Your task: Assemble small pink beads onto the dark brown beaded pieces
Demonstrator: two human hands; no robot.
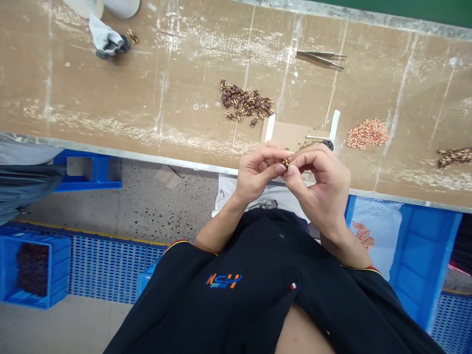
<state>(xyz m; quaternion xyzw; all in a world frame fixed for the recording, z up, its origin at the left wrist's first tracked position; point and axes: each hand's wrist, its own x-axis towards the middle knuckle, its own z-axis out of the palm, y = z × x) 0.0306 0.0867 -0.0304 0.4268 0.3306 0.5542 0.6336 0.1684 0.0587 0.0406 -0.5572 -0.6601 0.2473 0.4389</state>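
Note:
A small dark brown piece with pale gold tips [285,162] is pinched between the fingertips of both hands, just over the table's near edge. My left hand [258,169] closes on it from the left, thumb against fingers. From the other side, my right hand [319,177] grips it with thumb and forefinger. Beyond the hands lies a cardboard sheet [291,132] with white strips at its sides. A heap of similar brown and gold pieces [245,102] sits to its left, and a pile of small orange and white pieces [368,133] to its right.
Metal tweezers [320,60] lie farther back on the cardboard-covered table [140,93]. A grey-white glove [106,39] rests at the far left. More brown and gold pieces [454,157] are at the right edge. Blue crates [59,268] stand on the floor below.

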